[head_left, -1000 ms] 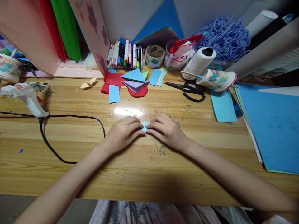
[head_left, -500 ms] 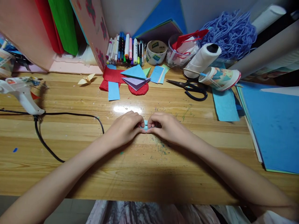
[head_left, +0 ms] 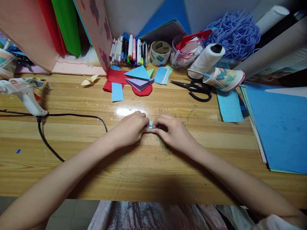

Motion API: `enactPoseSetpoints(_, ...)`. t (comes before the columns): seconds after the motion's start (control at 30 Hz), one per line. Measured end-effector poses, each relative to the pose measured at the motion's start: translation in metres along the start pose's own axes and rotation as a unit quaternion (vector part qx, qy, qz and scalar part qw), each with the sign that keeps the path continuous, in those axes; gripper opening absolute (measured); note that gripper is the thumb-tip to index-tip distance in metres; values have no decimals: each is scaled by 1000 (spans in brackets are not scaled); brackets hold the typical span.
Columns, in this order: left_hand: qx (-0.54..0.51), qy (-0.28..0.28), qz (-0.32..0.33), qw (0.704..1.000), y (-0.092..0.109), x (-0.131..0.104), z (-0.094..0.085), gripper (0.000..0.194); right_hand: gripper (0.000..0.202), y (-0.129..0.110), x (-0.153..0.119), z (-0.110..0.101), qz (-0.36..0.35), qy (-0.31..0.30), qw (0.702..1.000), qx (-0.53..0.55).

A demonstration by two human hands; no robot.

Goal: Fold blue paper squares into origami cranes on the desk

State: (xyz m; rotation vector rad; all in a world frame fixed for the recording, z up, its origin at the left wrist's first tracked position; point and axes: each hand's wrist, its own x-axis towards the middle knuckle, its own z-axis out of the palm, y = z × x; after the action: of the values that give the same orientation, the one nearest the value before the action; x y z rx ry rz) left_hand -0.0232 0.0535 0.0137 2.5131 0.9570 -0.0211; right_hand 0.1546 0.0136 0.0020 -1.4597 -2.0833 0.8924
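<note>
A small piece of light blue paper [head_left: 150, 124] lies low over the middle of the wooden table, with a dark line across it that looks like a fold or gap. My left hand [head_left: 134, 125] pinches its left side between thumb and fingers. On the right side, my right hand [head_left: 170, 127] grips the paper the same way, fingers curled and thumb beneath. Most of the paper is hidden behind the fingertips, which nearly meet.
Scissors [head_left: 192, 89], blue paper strips [head_left: 117, 92] and a folded purple paper [head_left: 139, 84] lie beyond my hands. A glue gun [head_left: 28, 95] with a black cable stands left. Blue sheets [head_left: 283, 134] are stacked right; markers [head_left: 129, 49] and a tape roll [head_left: 160, 52] line the back.
Both hands stay on the blue paper and have shifted very slightly, the right fingers flattening a little over it. The whole view has tilted slightly.
</note>
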Motion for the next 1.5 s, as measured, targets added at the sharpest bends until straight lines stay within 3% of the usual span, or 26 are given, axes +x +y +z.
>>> enactPoseSetpoints(0.3, 36, -22, -48, 998, 5, 5, -3, 25, 9, -8, 12, -2, 74, -28, 996, -39)
enactPoseSetpoints(0.6, 65, -58, -162, 983, 16, 11, -11, 20, 7, -11, 28, -10, 129, -100, 981, -100)
enactPoseSetpoints(0.7, 54, -61, -183, 980, 13, 15, -14, 22, 20, -8, 37, -15, 153, -128, 973, -119)
enactPoseSetpoints(0.97, 30, -94, -244, 965, 12, 21, -22, 24, 26, -1, 44, -18, 146, -162, 971, -97)
enactPoseSetpoints(1.23, -13, -75, -273, 959, 14, 17, -18, 25, 20, 8, 39, -22, 114, -188, 975, -20)
enactPoseSetpoints(1.4, 6, -86, -264, 961, 13, 19, -21, 26, 23, 3, 38, -18, 118, -146, 980, -63)
enactPoseSetpoints(1.5, 18, -111, -249, 962, 12, 21, -26, 23, 20, -1, 43, -19, 121, -187, 971, -85)
